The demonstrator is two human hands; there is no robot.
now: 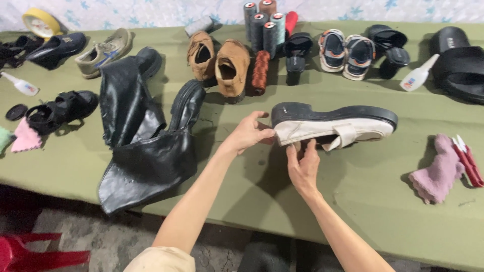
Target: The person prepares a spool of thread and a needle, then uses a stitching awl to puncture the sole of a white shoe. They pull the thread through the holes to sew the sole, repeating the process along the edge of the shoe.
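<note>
We see two bare hands holding up a white shoe [333,126] with a thick black sole. The shoe is turned over, so the sole faces up, and it sits just above the green tabletop [353,201] near the middle. Our left hand [249,132] grips the end of the shoe, with the thumb and fingers curled around it. Our right hand [303,168] is under the shoe, and its fingers reach up to touch the white side near the strap. The fingers of that hand are loose and partly open, pressing on the shoe and not wrapped around it.

To the left of the hands lie two tall black boots [141,136], flopped over on the tabletop and hanging a bit past the front edge. Behind the hands stands a pair of brown shoes [219,63], and just beside them lies a spool of red-brown thread [260,70]. More thread spools [264,25] stand at the back. A pair of small sandals [345,53] sits to the right of the spools, and big black slippers [459,63] lie at the far right. A small white bottle [418,74] lies near those slippers. A pink cloth [439,170] rests on the right side of the tabletop, well apart from the shoe, with a small red tool [469,161] touching it.
</note>
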